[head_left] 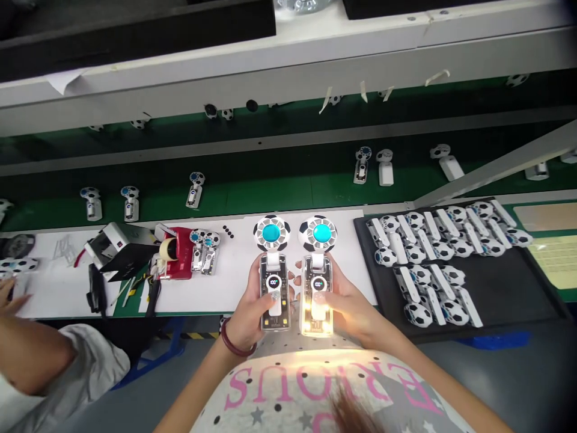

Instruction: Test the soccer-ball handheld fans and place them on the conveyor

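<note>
Far L: co-worker's bare hand [13, 297] rests on the white workbench [58, 304], fingers spread, near a black-and-white boxy device [119, 249] and a red tape holder w/ tan tape roll [174, 252]. Just R of those, 2 small football-pattern fans [205, 249] lie on the bench.

Centre: person's L hand [250, 310], red beaded bracelet [235, 340] on wrist, is closed round a clear-cased fan w/ black-and-white football head and teal hub [274, 282], thumb on its white front panel. Person's R hand [347, 300] grips a 2nd clear fan w/ same head [318, 294] just beside it, base glowing yellow. Both fans upright, small round screens lit.

Far R: black tray [509, 300] holds rows of white-and-black fans [451, 243]. Behind, green conveyor belt [270, 195] carries more fans.
</note>
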Demonstrator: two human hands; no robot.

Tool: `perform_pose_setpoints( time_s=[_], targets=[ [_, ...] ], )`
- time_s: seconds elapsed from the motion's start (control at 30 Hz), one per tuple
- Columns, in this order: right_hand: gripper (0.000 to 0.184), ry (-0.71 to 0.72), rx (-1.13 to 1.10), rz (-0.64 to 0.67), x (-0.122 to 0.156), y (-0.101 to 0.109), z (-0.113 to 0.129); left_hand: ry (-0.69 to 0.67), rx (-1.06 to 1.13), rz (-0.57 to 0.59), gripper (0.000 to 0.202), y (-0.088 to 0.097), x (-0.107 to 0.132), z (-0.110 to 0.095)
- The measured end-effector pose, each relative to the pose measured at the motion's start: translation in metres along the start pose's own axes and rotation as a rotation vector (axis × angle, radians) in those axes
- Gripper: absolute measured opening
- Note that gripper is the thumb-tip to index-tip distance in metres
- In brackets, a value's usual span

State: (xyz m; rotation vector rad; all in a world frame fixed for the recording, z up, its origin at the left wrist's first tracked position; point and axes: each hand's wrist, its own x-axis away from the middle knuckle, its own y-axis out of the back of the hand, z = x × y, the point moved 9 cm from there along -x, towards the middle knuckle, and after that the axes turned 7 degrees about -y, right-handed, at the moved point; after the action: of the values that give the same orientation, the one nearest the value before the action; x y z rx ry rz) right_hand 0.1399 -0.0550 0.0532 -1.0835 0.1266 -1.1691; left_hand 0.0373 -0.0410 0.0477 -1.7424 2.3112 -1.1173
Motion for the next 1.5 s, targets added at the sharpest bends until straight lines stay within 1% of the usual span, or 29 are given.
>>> perform_pose_setpoints(
  time_s=[0.1, 0.23, 0.33, 0.4, 0.47, 0.67, 0.77, 0.93, 1.0, 1.17, 1.4, 1.5],
  targets=[
    [0.064, 0.020, -0.018, 0.000, 0.000, 0.000, 0.002, 0.000, 0.029, 0.005, 0.063, -0.002, 0.001, 0.000],
    [0.064, -0.010, -0.064, 0.025, 0.000, 0.001, -0.002, -0.016, 0.025, -0.015, 0.064, 0.002, 0.002, 0.000],
    [0.079, -0.024, -0.071, 0.064, 0.001, 0.001, -0.004, -0.036, 0.035, 0.026, 0.068, 0.000, 0.003, -0.001],
    [0.090, -0.029, -0.039, 0.061, 0.002, 0.002, -0.005, -0.040, 0.037, 0.038, 0.069, -0.001, 0.003, -0.002],
    [0.093, -0.030, -0.008, 0.052, 0.002, 0.003, -0.006, -0.039, 0.036, 0.046, 0.068, -0.002, 0.003, -0.002],
    [0.092, -0.018, -0.020, 0.054, 0.003, 0.004, -0.006, -0.015, 0.094, 0.059, 0.069, -0.004, 0.005, -0.001],
    [0.091, -0.016, -0.011, 0.017, 0.003, 0.008, -0.005, -0.020, 0.102, 0.055, 0.070, -0.004, 0.004, -0.002],
    [0.087, -0.007, 0.032, -0.037, 0.003, 0.012, 0.000, -0.052, 0.051, 0.062, 0.069, -0.004, 0.002, -0.007],
    [0.088, 0.006, 0.040, -0.040, 0.003, 0.012, 0.003, -0.057, 0.045, 0.067, 0.069, -0.005, 0.002, -0.008],
    [0.090, -0.020, 0.043, -0.050, 0.003, 0.013, 0.002, -0.049, 0.027, 0.073, 0.071, -0.007, 0.003, -0.008],
    [0.095, -0.038, 0.013, -0.100, 0.005, 0.018, 0.006, -0.047, 0.057, 0.076, 0.073, -0.012, 0.005, -0.012],
    [0.095, -0.037, 0.044, -0.087, 0.008, 0.017, 0.009, -0.057, 0.049, 0.080, 0.072, -0.015, 0.006, -0.014]
  ],
)
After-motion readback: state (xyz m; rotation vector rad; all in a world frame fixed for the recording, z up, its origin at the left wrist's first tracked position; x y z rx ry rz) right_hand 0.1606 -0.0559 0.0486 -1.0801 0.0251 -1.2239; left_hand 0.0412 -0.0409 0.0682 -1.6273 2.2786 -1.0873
